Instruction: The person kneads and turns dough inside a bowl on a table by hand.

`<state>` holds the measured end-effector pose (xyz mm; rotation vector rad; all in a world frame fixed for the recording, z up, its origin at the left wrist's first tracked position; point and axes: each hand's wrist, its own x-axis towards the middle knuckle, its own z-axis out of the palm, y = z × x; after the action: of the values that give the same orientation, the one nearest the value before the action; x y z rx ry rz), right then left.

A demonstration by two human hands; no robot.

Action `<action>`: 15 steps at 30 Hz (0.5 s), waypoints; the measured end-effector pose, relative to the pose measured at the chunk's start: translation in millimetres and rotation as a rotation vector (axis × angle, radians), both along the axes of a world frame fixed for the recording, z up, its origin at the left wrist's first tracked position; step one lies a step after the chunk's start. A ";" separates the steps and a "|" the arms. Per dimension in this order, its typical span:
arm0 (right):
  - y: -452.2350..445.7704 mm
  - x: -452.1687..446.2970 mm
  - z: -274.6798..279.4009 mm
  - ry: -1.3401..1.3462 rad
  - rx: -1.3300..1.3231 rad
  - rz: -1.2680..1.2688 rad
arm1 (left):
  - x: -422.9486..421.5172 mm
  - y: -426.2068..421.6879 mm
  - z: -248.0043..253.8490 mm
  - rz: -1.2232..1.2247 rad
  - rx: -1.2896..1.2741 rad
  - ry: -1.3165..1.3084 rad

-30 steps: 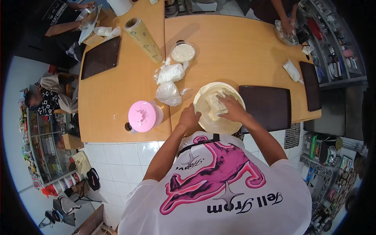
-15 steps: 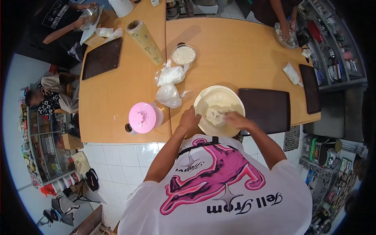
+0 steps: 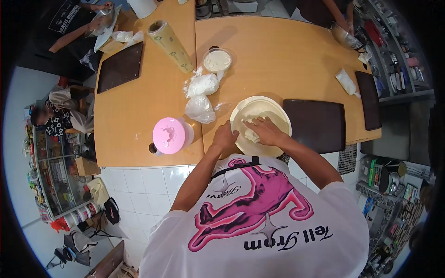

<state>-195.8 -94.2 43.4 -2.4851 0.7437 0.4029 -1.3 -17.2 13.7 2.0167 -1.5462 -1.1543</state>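
A cream-coloured bowl (image 3: 283, 114) stands at the table's near edge, with a lump of pale dough (image 3: 251, 135) inside. My left hand (image 3: 225, 135) is closed on the bowl's left rim. Inside the bowl, my right hand (image 3: 266, 132) lies over the dough, fingers stretched out and apart, pressing on it. Part of the dough is hidden under that hand. A dark baking tray (image 3: 315, 126) lies right beside the bowl.
Left of the bowl are a pink-lidded container (image 3: 169, 135), bags of white powder (image 3: 200, 109), a tub of white powder (image 3: 217, 60) and a roll of plastic wrap (image 3: 170, 45). Across the table, two people work with metal bowls (image 3: 346, 37). Another dark tray (image 3: 120, 67) lies far left.
My right hand has moved left and farther into the bowl, from the dough's right side to on top of it. My left hand stays at the rim. The person at the upper right has tilted their bowl.
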 end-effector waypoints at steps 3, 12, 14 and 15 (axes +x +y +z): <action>-2.7 0.9 -0.1 0.034 -0.022 0.077 | -0.7 -1.2 4.6 -0.014 -0.004 -0.009; -15.5 -12.4 -7.2 -0.079 0.090 0.006 | -0.5 -0.4 2.2 0.005 -0.012 -0.021; -26.6 -11.6 0.0 -0.101 0.130 -0.124 | -0.2 0.0 0.2 0.006 -0.016 -0.031; -33.4 -10.4 15.1 -0.148 0.138 -0.209 | 0.4 -0.8 0.8 0.011 -0.010 -0.028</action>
<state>-206.2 -127.6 58.5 -2.2532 0.8732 0.1854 -0.8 -18.0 14.5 2.0407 -1.5496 -1.1169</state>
